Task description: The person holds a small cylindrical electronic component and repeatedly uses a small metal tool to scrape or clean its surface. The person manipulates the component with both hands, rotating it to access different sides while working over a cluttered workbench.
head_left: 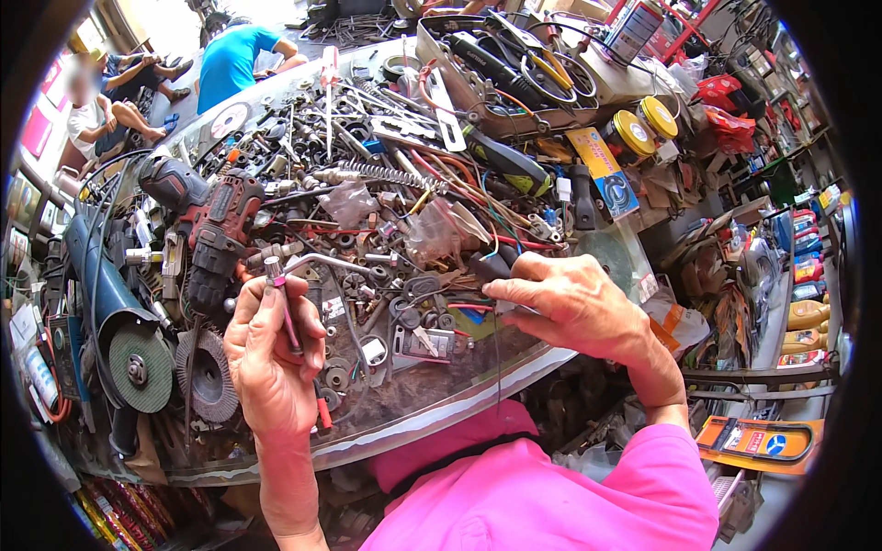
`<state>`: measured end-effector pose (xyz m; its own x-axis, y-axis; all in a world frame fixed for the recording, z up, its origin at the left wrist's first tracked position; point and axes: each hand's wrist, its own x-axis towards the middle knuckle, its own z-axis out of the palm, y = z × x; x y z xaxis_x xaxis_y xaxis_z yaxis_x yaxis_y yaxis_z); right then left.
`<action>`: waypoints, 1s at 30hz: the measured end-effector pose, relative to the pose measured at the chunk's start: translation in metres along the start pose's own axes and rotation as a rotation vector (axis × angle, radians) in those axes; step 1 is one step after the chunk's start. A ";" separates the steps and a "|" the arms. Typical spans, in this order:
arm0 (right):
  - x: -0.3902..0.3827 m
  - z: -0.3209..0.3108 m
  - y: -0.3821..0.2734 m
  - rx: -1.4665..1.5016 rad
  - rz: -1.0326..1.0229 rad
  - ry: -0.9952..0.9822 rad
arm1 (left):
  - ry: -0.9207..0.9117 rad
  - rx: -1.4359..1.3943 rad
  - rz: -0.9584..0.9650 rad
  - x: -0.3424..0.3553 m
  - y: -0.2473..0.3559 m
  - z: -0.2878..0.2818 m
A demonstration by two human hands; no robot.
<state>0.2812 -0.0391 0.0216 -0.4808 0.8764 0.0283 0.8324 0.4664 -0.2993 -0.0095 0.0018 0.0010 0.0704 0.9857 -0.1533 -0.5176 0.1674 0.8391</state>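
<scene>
My left hand [271, 358] is closed around a slim metal pin [290, 323] with a shiny cylindrical head, held upright over the cluttered bench. Over the bench's right part, my right hand [579, 303] pinches thumb and fingers together. From that pinch a thin dark strand [499, 363] runs down past the bench edge; whether it is wire or rod I cannot tell. Just beyond the fingertips is a black rounded object [491, 266], partly hidden. Between my hands lie a key [425, 341], a grey rectangular metal piece [441, 346] and a white ring-shaped part [373, 351].
A red-and-black cordless drill [220, 234] and a blue angle grinder [96, 285] lie left, beside a flap disc [207, 375]. Loose hardware covers the bench; its curved edge [441, 418] is nearest me. A tool-filled bin [505, 115] stands behind. Other people are at the far left.
</scene>
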 end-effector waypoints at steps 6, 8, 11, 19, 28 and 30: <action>0.008 -0.001 -0.014 -0.029 -0.032 0.055 | 0.001 0.026 0.007 -0.001 -0.001 0.003; 0.017 0.010 -0.019 -0.020 -0.097 0.119 | 0.015 0.032 0.010 -0.002 -0.001 0.006; 0.027 0.030 -0.031 0.007 -0.180 0.082 | 0.006 0.052 -0.013 -0.004 -0.001 0.007; 0.042 0.058 -0.058 0.169 -0.070 0.053 | -0.039 0.089 -0.046 -0.006 -0.001 0.008; 0.041 0.061 -0.063 0.215 -0.077 0.089 | -0.009 0.111 -0.059 -0.007 0.000 0.008; 0.042 0.062 -0.063 0.214 -0.104 0.134 | -0.014 0.121 -0.060 -0.007 -0.001 0.007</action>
<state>0.1914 -0.0386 -0.0170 -0.5080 0.8398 0.1915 0.6963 0.5312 -0.4828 -0.0031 -0.0049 0.0048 0.1106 0.9738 -0.1989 -0.4052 0.2269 0.8856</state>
